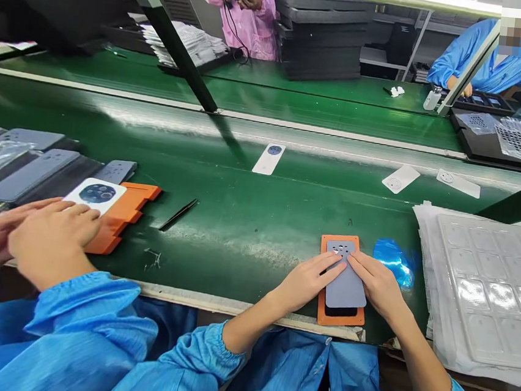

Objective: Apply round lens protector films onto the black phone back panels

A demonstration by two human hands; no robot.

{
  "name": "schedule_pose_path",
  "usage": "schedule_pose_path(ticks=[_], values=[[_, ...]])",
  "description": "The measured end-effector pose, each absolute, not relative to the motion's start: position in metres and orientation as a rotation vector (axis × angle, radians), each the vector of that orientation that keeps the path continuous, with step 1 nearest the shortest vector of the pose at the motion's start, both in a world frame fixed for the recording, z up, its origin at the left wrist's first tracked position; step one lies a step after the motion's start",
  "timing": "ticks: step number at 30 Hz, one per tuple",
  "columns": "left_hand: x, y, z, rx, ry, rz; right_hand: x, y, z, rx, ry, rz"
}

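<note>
A grey phone back cover (346, 287) with a cluster of camera holes at its top lies slightly askew over an orange fixture plate (339, 320). A dark strip shows beneath its lower end. From the left, my left hand (310, 280) holds the cover's upper edge, fingertips close to the camera holes. My right hand (378, 284) grips the opposite edge, its thumb and fingers pressed near the same holes. Crumpled blue film (395, 262) lies just beyond my right hand.
At left, a co-worker's hands (56, 234) work at another orange fixture (122, 219). Tweezers (178, 214) lie between us. White camera-print cards (269, 159) are scattered farther back. Clear plastic trays (493, 292) stand at right. Two people sit across the bench behind stacked black trays (324, 39).
</note>
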State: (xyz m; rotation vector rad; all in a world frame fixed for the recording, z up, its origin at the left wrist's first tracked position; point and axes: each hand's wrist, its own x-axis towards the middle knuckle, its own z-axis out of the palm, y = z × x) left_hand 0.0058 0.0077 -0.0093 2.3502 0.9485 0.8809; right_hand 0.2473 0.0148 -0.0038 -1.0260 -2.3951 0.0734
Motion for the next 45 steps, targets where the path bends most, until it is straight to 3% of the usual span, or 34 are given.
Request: schedule_pose_path(ticks=[17,27,35,45], values=[[0.008,0.007,-0.009,2.697,1.160,0.404,0.242,0.018,-0.006,-1.078,-2.732,0.040],[0.011,-0.003,-0.023,2.640,1.203,0.604,0.243,0.006,0.000,-1.086,-2.781,-0.031],[0.013,-0.007,-0.014,2.929,1.239,0.484,0.242,0.002,0.001,-1.061,-2.777,-0.076],[0.014,-0.004,-0.006,2.842,1.203,0.425,0.243,0.000,-0.003,-1.082,-2.755,0.034]])
